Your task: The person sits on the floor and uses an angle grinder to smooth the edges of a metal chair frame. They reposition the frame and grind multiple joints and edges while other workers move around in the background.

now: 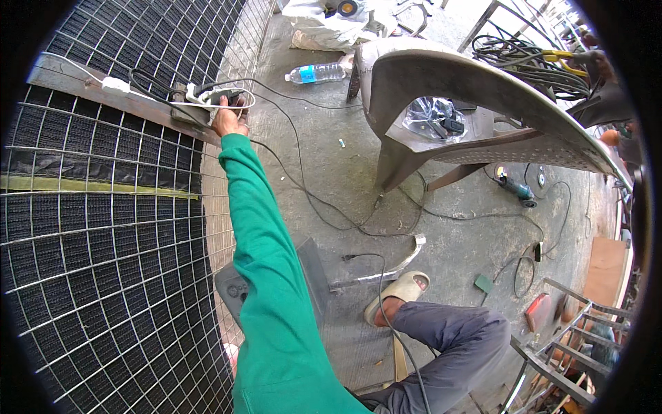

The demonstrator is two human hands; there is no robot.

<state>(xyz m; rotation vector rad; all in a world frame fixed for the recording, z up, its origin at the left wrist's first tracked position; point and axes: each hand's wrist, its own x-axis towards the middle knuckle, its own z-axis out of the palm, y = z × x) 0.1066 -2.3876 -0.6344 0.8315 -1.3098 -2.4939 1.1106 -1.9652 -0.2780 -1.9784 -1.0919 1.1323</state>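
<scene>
The left hand (230,119) is extended at full arm's reach, up and to the left of the body, and rests on a dark socket block (222,99). The block lies on the near end of a wooden plank (141,105). The plank is set across a wire mesh panel (103,262) that fills the left side of the view. The fingers are laid together over the near face of the block and the thumb sits to the right. Whether they pinch the block or only press on it cannot be told at this size.

A white cable loop (198,98) encircles the block and touches the fingertips. A white adaptor (116,85) lies further along the plank to the left, apart from the hand.

The long axis of the block appears to follow the plank, which runs from lower right to upper left, so the hand meets the block at its right-hand end, roughly in line with the forearm. Black cables (296,172) leave the block toward the right and trail across the concrete floor (331,138) under a grey plastic chair (441,83).

The right hand is not in view. A pale shape at the lower edge of the mesh, beside the green sleeve, cannot be identified. The left hand is therefore the only hand at the block.

A water bottle (316,72) lies on the floor beyond the hand, well apart from it.
</scene>
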